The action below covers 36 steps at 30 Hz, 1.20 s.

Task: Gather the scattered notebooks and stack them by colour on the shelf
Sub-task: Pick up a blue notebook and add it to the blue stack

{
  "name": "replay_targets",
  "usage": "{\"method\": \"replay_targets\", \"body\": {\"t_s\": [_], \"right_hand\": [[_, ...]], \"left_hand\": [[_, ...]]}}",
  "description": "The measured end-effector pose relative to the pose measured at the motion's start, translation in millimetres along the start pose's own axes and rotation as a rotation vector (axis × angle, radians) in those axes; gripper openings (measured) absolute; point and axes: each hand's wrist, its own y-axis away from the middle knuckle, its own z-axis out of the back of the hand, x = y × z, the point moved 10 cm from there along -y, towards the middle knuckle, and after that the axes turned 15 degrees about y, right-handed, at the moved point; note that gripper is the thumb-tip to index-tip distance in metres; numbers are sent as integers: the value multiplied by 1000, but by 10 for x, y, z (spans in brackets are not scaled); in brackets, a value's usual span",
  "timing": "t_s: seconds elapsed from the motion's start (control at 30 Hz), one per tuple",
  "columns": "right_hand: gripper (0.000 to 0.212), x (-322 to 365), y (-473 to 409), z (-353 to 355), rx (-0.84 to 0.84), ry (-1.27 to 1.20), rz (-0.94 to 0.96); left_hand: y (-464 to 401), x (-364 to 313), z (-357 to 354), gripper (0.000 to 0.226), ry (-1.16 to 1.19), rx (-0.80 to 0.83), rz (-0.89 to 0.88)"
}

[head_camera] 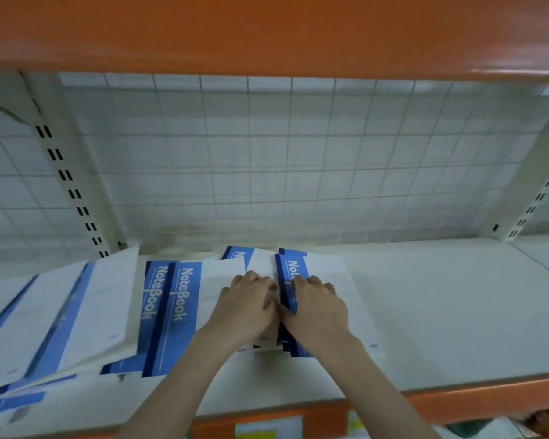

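two hands squaring a blue-and-white notebook stack on the shelf

left hand [248,301] and right hand [314,301] sit side by side with fingers [322,282] curled onto the notebook stack [325,264], which lies directly under them on the shelf [441,312], probably to line up the edges; whether they grip or only press i cannot tell. more loose notebooks [168,315] lie left of the fingers, likely next to gather.

I see white notebooks with blue "NoteBook" strips lying flat on the shelf [441,312]. A messy pile [76,315] spreads over the shelf's left end. A neater stack [327,267] sits near the middle, close to the back edge.
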Motion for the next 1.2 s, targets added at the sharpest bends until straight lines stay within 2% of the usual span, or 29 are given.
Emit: {"method": "replay_targets", "body": {"t_s": [0.13, 0.27, 0.63, 0.73, 0.83, 0.93, 1.0, 1.1, 1.2], "right_hand": [[39, -33, -48, 4, 16, 57, 33], [39, -54, -78, 31, 11, 5, 70], [38, -54, -118, -13, 8, -15, 125], [44, -58, -145, 30, -43, -24, 105], [48, -181, -201, 105, -81, -74, 98], [40, -316, -242, 159, -73, -125, 88], [28, -310, -242, 162, -29, -159, 96], [19, -269, -218, 163, 11, -190, 121], [9, -286, -226, 216, -13, -269, 129]], "left_hand": [[11, -73, -34, 14, -58, -106, 65], [47, -77, -69, 30, -23, -210, 109], [3, -5, -90, 37, 193, -293, 184], [-2, 7, -93, 30, 264, -304, 223], [4, -7, -116, 15, 134, -284, 255], [-9, -49, -242, 51, 75, -225, 242], [-33, -71, -239, 59, 122, -231, 273], [-100, -70, -226, 42, 203, -187, 345], [-110, -194, -164, 22, 470, -255, 225]]}}
